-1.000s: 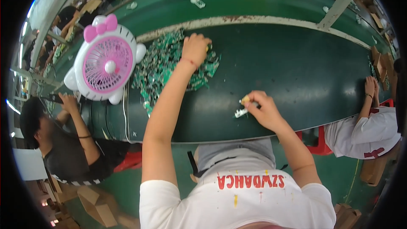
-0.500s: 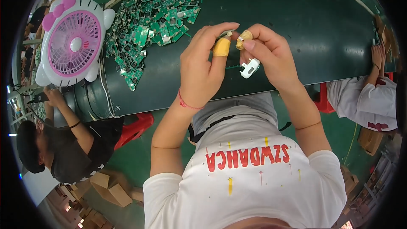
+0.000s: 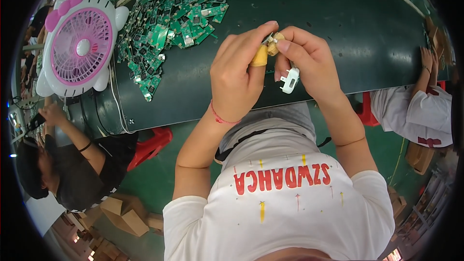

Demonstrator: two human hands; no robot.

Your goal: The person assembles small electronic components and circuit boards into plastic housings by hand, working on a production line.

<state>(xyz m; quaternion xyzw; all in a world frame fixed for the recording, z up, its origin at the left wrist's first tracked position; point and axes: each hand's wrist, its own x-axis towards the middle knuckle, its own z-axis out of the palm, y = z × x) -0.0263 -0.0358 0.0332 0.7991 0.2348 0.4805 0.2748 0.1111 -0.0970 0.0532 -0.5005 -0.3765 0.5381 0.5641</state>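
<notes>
My left hand [image 3: 232,72] is closed, its thumb wrapped in yellow tape. Thumb and forefinger pinch a small, mostly hidden part [image 3: 268,37] with a pale, shiny edge; its kind is not clear. My right hand [image 3: 311,63] is closed too, with yellow tape around the forefinger. A small white plastic housing [image 3: 290,80] with an oval opening and short prongs hangs from its curled fingers. The right thumb and taped fingertip meet the left fingertips at the small part. Over the dark green work surface [image 3: 309,5], both hands are held close to its near edge.
A heap of green circuit boards [image 3: 166,29] lies left of my hands. Beside it stands a white and pink fan [image 3: 83,47] with a cable. One co-worker in black [image 3: 79,169] sits at the left, another in white [image 3: 411,108] at the right. Cardboard boxes [image 3: 126,215] stand on the floor.
My hands have come together, so the right fingertips now meet the left ones at the small part. The white housing has tilted and shifted slightly right and toward me.
</notes>
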